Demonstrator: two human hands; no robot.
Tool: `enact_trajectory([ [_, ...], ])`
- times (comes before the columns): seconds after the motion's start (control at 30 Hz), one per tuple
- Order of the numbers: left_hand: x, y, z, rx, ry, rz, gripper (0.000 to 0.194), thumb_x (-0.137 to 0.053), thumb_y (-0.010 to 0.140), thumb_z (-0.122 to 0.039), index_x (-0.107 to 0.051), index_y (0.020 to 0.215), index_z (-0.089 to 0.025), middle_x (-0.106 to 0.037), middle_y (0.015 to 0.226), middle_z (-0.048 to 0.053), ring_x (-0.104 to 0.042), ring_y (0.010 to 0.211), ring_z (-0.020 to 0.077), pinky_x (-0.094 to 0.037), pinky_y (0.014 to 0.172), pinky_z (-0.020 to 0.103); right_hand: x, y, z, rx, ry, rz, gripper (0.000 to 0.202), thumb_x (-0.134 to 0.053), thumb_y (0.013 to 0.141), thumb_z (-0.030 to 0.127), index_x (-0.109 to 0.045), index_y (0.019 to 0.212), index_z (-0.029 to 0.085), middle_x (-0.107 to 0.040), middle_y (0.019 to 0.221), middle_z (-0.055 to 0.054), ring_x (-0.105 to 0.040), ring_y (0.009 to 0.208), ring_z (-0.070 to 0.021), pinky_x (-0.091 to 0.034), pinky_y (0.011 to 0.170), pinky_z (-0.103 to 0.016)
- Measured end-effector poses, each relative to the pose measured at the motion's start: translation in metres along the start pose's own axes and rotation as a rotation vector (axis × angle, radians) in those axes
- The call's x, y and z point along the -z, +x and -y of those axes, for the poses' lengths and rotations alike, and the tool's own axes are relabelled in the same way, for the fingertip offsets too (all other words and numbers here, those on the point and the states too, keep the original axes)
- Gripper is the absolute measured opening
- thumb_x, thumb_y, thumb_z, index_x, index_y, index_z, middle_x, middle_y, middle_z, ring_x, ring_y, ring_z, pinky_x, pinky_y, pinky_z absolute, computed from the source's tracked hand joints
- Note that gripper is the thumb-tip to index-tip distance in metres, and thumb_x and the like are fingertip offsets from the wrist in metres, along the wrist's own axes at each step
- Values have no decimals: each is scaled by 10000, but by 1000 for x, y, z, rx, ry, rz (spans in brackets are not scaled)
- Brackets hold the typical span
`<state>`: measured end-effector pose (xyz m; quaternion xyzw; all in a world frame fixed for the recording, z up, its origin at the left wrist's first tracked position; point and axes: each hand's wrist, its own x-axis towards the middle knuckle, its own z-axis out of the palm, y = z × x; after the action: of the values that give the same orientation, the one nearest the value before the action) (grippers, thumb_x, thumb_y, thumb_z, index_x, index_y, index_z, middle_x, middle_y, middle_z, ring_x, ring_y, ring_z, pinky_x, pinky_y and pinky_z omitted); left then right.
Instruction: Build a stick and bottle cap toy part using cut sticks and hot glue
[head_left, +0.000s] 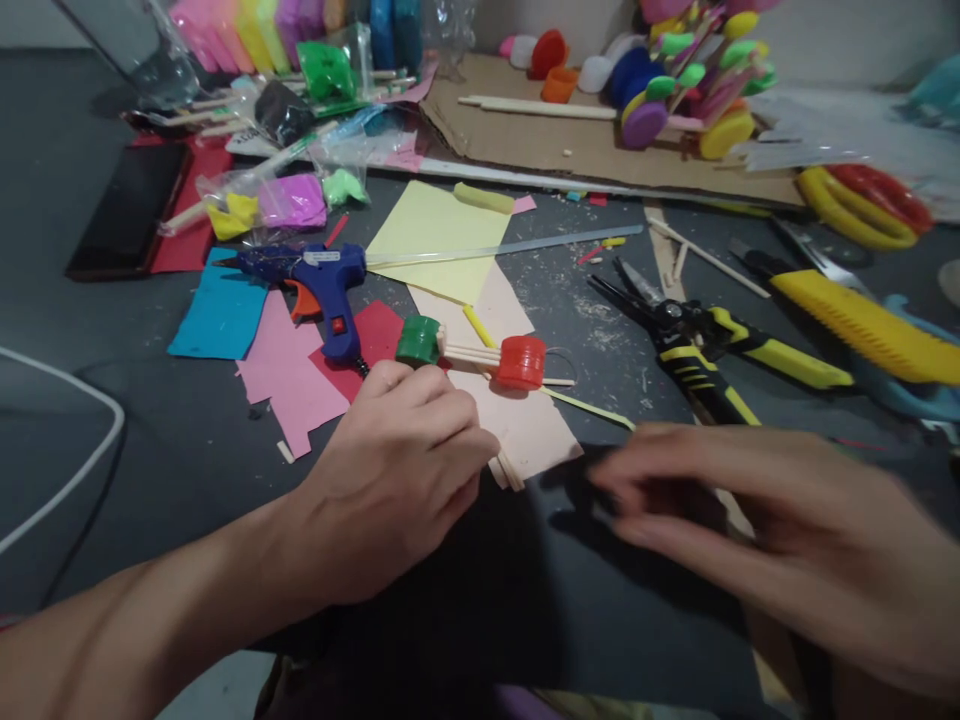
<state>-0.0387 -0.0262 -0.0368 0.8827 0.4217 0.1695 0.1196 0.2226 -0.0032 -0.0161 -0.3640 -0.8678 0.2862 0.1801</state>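
My left hand (416,450) is closed, with the light ends of short wooden sticks (508,470) poking out past its fingertips. Just beyond its knuckles, a green bottle cap piece (418,340) and a red bottle cap piece (522,362) are joined by thin wooden sticks (471,350). Whether the sticks at my fingers belong to that piece is hidden by the hand. My right hand (780,530) hovers at the right, slightly blurred, thumb and index finger apart with nothing visible between them. Pale pink paper (551,440) lies under the sticks.
A blue glue gun (337,290) with a long glue stick lies on coloured paper. Pliers-like cutters (675,340), a yellow-handled cutter (870,320) and scissors (862,205) lie right. Cardboard (517,140) with caps spans the back; a phone (127,210) is left.
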Motion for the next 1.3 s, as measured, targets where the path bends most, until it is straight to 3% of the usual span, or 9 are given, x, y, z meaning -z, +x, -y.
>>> enact_trajectory([
  [0.1, 4, 0, -1, 59, -82, -45, 171, -556, 931, -177, -711, 859, -181, -642, 778, 25, -533, 788, 221, -321, 720, 403, -9, 10, 1, 45, -9, 46, 176, -524, 1029, 282, -636, 908, 223, -638, 736, 17, -597, 615, -118, -433, 558, -246],
  [0.17, 4, 0, -1, 79, -97, -70, 183, -558, 949, -217, -704, 845, -181, -639, 782, 24, -524, 777, 213, -318, 710, 395, -18, 13, 3, 93, -69, 37, 194, -526, 1026, 270, -616, 867, 205, -615, 744, 9, -587, 639, -134, -412, 577, -269],
  [0.3, 0, 1, 1, 126, -48, 10, 204, -510, 986, -203, -711, 963, -178, -650, 857, 34, -515, 829, 231, -309, 728, 398, -35, 14, 3, 165, -224, 64, 204, -529, 1021, 310, -623, 1131, 167, -648, 986, -67, -612, 846, -215, -435, 673, -319],
  [0.4, -3, 0, 2, 162, -21, 57, 225, -495, 996, -186, -720, 1004, -176, -658, 887, 44, -514, 840, 240, -305, 733, 401, -41, 17, 3, 173, -237, 58, 223, -504, 1028, 275, -620, 1171, 149, -636, 967, -67, -574, 826, -209, -414, 674, -315],
  [0.63, -3, 1, 2, 175, -12, 69, 216, -514, 1000, -216, -726, 970, -185, -663, 874, 43, -504, 835, 239, -298, 732, 402, -39, 22, 7, 152, -190, 114, 253, -460, 1045, 264, -644, 1173, 147, -596, 885, -53, -526, 773, -195, -362, 643, -306],
  [0.9, -4, 1, 1, 172, -14, 76, 232, -503, 1010, -225, -723, 944, -193, -666, 859, 37, -496, 834, 238, -285, 737, 411, -39, 24, 3, 178, -193, 140, 213, -507, 1022, 233, -622, 1178, 145, -598, 950, -52, -555, 855, -207, -399, 707, -319],
  [1.3, -1, 3, 0, 120, 84, 101, 197, -556, 985, -209, -723, 884, -190, -656, 797, 30, -483, 796, 242, -261, 696, 388, -36, 25, 3, 198, -185, 152, 172, -506, 1018, 237, -609, 1125, 152, -621, 921, -55, -557, 787, -192, -405, 688, -301],
])
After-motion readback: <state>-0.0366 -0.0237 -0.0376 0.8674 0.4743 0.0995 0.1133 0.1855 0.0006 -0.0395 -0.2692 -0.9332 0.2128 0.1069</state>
